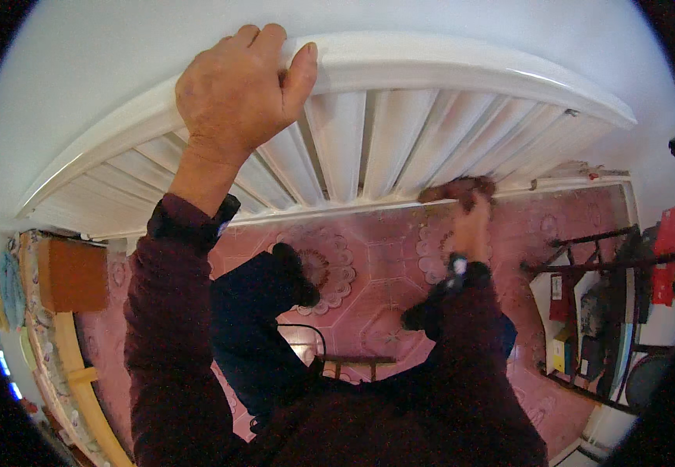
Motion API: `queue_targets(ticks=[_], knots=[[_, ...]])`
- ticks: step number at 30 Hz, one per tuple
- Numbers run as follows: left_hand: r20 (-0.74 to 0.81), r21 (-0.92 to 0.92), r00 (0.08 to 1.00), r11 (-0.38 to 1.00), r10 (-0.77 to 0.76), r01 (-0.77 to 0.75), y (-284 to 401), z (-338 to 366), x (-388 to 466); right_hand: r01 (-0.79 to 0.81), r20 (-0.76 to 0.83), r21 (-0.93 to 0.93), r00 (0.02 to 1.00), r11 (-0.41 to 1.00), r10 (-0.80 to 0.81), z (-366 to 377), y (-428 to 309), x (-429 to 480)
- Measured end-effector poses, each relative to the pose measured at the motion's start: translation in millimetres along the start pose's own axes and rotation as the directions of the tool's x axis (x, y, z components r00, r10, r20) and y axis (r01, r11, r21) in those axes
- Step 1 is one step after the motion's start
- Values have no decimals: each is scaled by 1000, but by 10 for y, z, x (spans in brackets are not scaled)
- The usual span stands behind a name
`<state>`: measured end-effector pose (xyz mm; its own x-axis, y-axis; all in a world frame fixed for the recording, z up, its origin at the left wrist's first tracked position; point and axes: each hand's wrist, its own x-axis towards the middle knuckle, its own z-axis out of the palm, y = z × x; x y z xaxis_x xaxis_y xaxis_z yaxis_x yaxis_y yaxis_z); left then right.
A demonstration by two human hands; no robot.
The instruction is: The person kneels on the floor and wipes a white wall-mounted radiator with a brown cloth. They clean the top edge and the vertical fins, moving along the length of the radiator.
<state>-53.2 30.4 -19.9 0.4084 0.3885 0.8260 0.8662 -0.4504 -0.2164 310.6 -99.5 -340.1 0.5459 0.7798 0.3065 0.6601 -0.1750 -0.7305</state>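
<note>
A white radiator with upright fins stands against the pale wall in front of me. Its top rail looks bowed in this wide view. My left hand grips that top rail, fingers curled over the far edge and thumb on the near side. Low down to the right, my right hand is blurred and reaches to the foot of the radiator. In it is a dark brown bunched thing, perhaps a cloth, pressed near the lower fins. Blur hides its exact kind and the fingertips.
Pink patterned floor tiles lie under my feet. To the right stands a dark metal rack with boxes. At left are a brown box and a wooden frame. A small wooden stool or frame shows behind my legs.
</note>
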Motion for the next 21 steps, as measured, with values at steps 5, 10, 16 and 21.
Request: queue_targets(ticks=[5,10,16,21], knots=[[59,12,998,1000,10,-10,-10,-13,-10,142,79,-328,989,934,-123,550,865,203],[9,-52,999,997,54,-53,-34,16,-5,-352,379,353,901,867,212,1583,496,-474],[-55,-20,996,998,64,-65,-42,50,3,-380,693,133,696,915,189,1886,-771,-1116],[-81,-35,995,998,57,-60,-56,71,13,-97,762,-238,599,967,247,1416,-879,-1026]])
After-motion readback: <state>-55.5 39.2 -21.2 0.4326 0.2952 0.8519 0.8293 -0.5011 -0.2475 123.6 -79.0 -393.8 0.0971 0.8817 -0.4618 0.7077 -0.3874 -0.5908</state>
